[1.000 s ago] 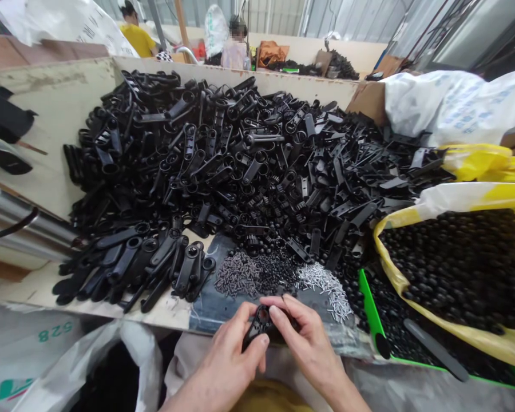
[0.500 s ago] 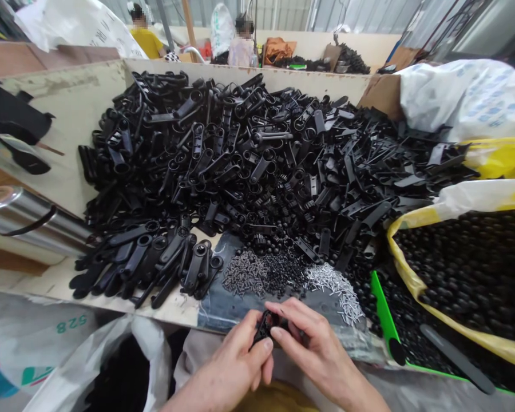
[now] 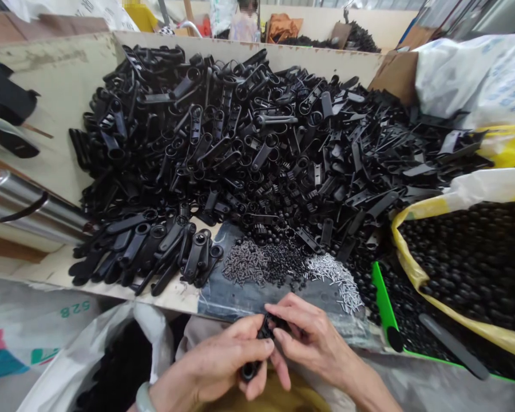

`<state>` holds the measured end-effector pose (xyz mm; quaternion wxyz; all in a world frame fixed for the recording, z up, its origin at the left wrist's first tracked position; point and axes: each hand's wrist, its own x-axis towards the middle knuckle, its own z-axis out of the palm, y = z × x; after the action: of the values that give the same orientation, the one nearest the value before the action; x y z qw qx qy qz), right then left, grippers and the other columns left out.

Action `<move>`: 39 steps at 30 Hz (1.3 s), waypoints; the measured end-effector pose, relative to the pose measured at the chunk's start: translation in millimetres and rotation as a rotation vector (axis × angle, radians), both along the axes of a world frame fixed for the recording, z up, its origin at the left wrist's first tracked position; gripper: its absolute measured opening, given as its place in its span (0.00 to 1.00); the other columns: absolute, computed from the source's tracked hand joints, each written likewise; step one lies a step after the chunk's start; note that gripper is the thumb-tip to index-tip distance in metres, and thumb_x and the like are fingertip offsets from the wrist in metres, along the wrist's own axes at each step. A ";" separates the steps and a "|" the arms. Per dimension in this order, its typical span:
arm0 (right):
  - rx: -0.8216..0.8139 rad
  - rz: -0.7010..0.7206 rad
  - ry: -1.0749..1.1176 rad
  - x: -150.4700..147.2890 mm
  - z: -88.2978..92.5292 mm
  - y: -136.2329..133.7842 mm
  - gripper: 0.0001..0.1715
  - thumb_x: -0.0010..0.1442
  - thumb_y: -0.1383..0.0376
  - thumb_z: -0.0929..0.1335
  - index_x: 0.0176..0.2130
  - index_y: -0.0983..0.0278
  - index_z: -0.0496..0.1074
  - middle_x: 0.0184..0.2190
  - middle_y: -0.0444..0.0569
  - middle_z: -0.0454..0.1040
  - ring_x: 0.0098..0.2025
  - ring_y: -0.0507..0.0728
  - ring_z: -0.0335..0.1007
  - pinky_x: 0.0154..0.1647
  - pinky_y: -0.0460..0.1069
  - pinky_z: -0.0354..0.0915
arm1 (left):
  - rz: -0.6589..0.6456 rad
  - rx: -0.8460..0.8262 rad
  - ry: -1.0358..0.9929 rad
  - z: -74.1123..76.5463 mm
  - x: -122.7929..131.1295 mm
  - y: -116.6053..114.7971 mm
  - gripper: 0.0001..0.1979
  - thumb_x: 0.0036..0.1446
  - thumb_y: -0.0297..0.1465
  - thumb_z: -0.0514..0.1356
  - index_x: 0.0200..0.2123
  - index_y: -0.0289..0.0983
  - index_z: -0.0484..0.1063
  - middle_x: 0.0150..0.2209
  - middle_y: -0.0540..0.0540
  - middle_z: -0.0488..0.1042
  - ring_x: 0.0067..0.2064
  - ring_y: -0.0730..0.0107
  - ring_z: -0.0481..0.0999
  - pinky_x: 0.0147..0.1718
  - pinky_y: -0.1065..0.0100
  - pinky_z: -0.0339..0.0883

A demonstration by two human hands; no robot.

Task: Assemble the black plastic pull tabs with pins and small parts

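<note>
My left hand (image 3: 223, 357) is wrapped round a black plastic part (image 3: 249, 372), whose round hollow end sticks out below the fingers. At the part's upper end, the fingers and thumb of my right hand (image 3: 315, 343) are closed on it; whether a smaller piece is pinched there is hidden. Just beyond my hands, a dark mat (image 3: 227, 300) bears small grey pieces (image 3: 244, 263), small black pieces (image 3: 285, 266) and silver pins (image 3: 337, 280). To the left lie several black handle-like parts (image 3: 141, 246) with ringed ends.
A big heap of black plastic parts (image 3: 223, 137) fills the bin behind. At right are a yellow-edged sack (image 3: 405, 257) of black balls and a green strip (image 3: 384, 306). A steel flask (image 3: 30, 200) lies left; an open white sack (image 3: 152, 326) stands below. People sit in the background.
The view has tipped down slightly. My left hand has turned, so the part's round lower end now shows under it. My right fingers stay at the upper end.
</note>
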<state>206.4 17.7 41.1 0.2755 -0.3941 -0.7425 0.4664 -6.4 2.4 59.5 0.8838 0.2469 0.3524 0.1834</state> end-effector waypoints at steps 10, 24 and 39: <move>-0.057 -0.022 -0.023 2.0 -5.2 2.3 0.20 0.65 0.69 0.67 0.55 0.61 0.79 0.36 0.47 0.72 0.31 0.53 0.69 0.28 0.47 0.64 | -0.007 -0.055 -0.086 -5.6 -0.2 7.9 0.14 0.61 0.38 0.65 0.43 0.35 0.69 0.33 0.37 0.84 0.14 0.82 0.67 0.13 0.74 0.44; -0.064 -0.215 0.138 4.6 -6.6 4.4 0.14 0.69 0.60 0.68 0.51 0.55 0.81 0.36 0.46 0.75 0.31 0.53 0.69 0.33 0.47 0.67 | 0.169 0.426 0.594 6.1 -12.8 -0.6 0.11 0.59 0.40 0.63 0.37 0.38 0.73 0.24 0.55 0.67 0.24 0.75 0.62 0.24 0.72 0.53; 0.102 -0.537 -0.022 14.3 -1.7 -5.9 0.17 0.71 0.54 0.67 0.37 0.60 0.80 0.25 0.43 0.69 0.26 0.55 0.66 0.27 0.47 0.61 | 0.079 1.349 1.545 -21.6 -19.0 24.9 0.09 0.65 0.29 0.57 0.42 0.41 0.78 0.34 0.43 0.86 0.33 0.54 0.86 0.28 0.65 0.67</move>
<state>220.7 11.8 39.4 0.4007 -0.5675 -0.6369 0.3341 -25.4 27.3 37.9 0.0860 0.7314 0.6566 0.1631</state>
